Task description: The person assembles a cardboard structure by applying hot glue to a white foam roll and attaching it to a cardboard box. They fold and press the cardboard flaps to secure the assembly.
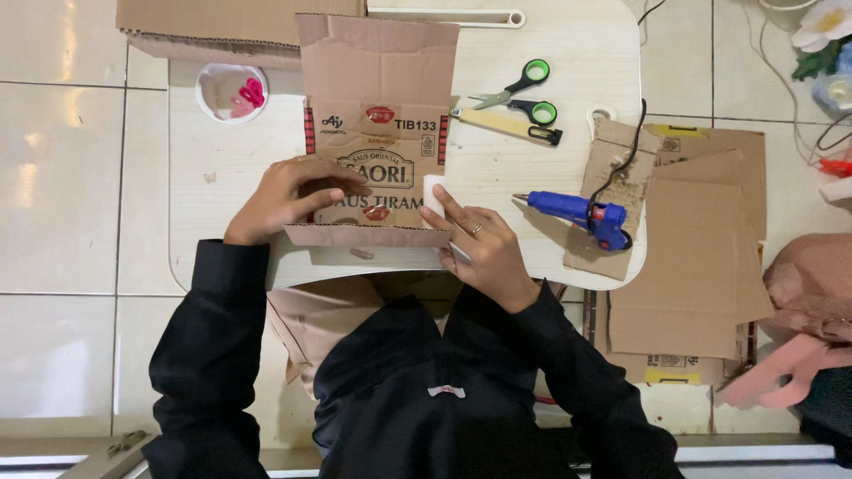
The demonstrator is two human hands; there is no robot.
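L hand [288, 200] flat, fingers spread, pressing printed brown cardboard sheet [377, 133] on pale wood-grain table [231, 168]. R hand [484, 253] pinches small white block [434, 195] at sheet's R edge. Sheet long axis runs away from body; both hands at near end. Blue glue gun [577, 213] lies R, nearer R hand.

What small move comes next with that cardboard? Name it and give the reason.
Probably press the white object against the printed cardboard piece at its right edge. The left hand already pins the cardboard flat on the table, and the right hand holds the white object beside that edge.
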